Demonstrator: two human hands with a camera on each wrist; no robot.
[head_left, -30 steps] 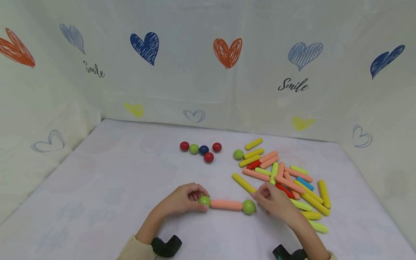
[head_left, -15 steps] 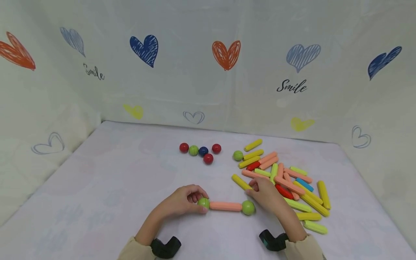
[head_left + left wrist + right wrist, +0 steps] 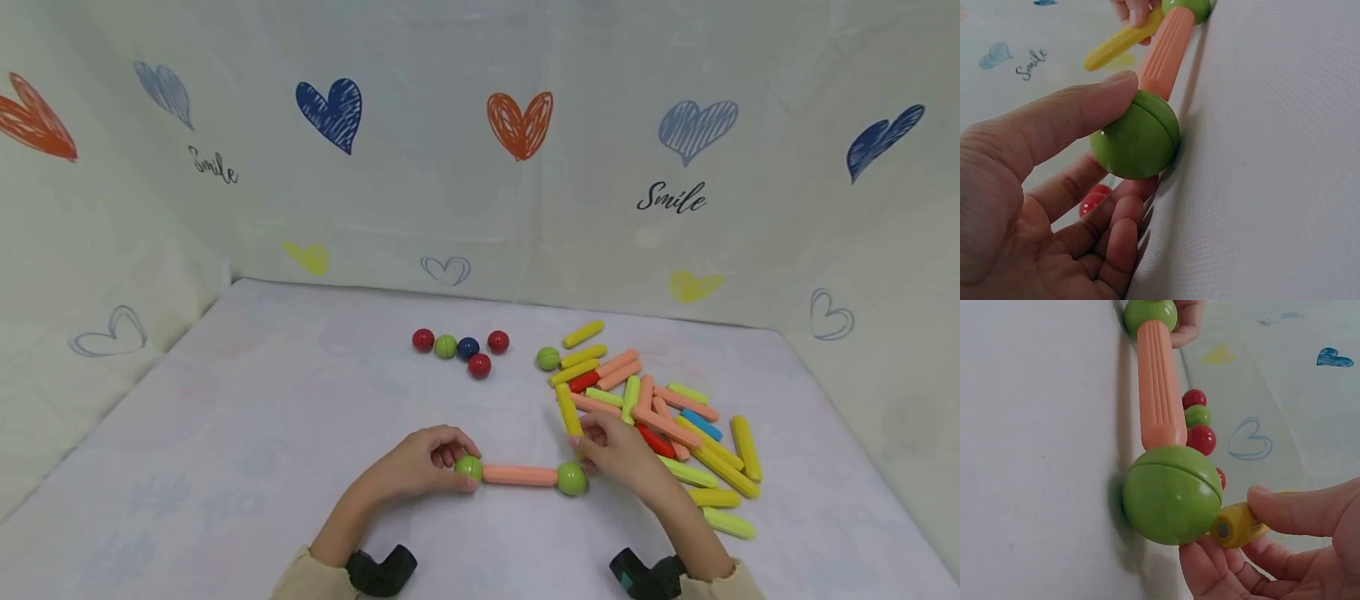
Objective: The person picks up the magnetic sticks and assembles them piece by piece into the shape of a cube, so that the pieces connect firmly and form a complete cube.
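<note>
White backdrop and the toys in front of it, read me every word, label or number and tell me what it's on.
"Smile": left part of the backdrop, head view.
"Smile": right part of the backdrop, head view.
"Smile": backdrop, left wrist view, likely one of those two.
No readable text on the sticks or balls.

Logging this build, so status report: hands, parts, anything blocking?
Left hand pinching left green ball. Right hand holding yellow stick beside right green ball. Orange stick between both balls. Nothing visibly in the way.
</note>
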